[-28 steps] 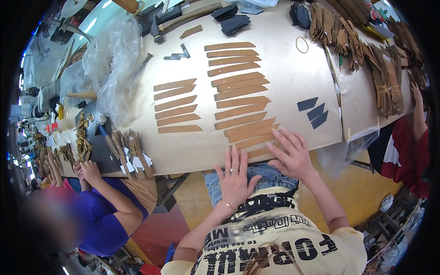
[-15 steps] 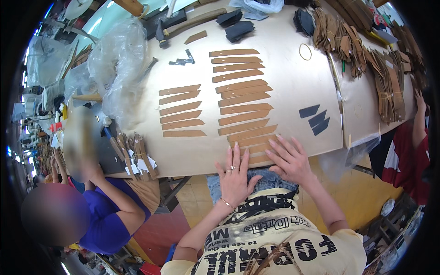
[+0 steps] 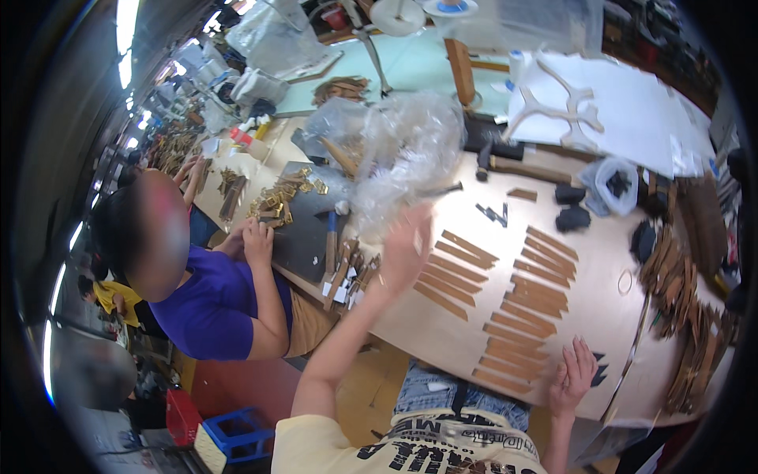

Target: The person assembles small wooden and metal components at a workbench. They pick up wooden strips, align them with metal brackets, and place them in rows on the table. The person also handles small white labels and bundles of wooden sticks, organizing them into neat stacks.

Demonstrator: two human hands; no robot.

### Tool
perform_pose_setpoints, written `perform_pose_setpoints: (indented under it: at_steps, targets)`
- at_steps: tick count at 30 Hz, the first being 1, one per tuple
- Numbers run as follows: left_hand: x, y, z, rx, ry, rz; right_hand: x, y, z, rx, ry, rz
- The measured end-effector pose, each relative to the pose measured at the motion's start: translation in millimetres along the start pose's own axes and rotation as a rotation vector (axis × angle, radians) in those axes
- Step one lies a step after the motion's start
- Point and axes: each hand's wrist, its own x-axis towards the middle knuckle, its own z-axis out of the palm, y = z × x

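My left hand (image 3: pixel 409 245) is raised over the table, left of a short column of brown strips with slanted ends (image 3: pixel 452 275). Motion smears its fingers, and I cannot make out anything in them. Just beyond it lies a crumpled clear plastic bag (image 3: pixel 414 146). My right hand (image 3: pixel 574 373) rests near the table's front edge, fingers loosely extended, with nothing seen in it. A longer column of brown strips (image 3: pixel 537 300) runs to its left. Small dark strips (image 3: pixel 600 370) show just beyond it, partly covered by the hand.
At left, a co-worker in purple (image 3: pixel 213 308) handles gold-coloured metal pieces (image 3: pixel 276 201) on a dark board. A hammer (image 3: pixel 525 168) and dark bundles (image 3: pixel 572 217) lie at the back. Brown strip bundles (image 3: pixel 671 276) are heaped at right. A blue stool (image 3: pixel 237 438) stands on the floor.
The view has swung left. My left hand has left the lower end of the long column and moved left and away from me. My right hand has shifted right, off the strips.
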Motion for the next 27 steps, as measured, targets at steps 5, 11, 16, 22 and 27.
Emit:
perform_pose_setpoints:
  at_steps: [5, 11, 16, 22, 27]
  targets:
    - [118.8, -117.2, -15.7, 0.032, 0.136, -0.306, 34.9, 12.0, -6.7, -0.024, 0.127, 0.071]
    - [90.4, -160.4, 21.0, 0.095, -0.476, -0.269, 68.1, 8.9, -7.3, 0.019, 0.213, 0.208]
    - [72.4, -145.9, 12.4, 0.157, -0.138, -0.167, 123.1, 19.9, -7.7, -0.111, 0.03, 0.029]
    - [64.8, -65.1, -29.8, 0.098, 0.084, -0.146, 214.5, 52.4, 18.2, -0.06, -0.039, -0.066]
    - [25.3, -9.1, -47.0, 0.072, 0.055, -0.167, 264.1, 88.3, 38.2, -0.077, -0.05, 0.022]
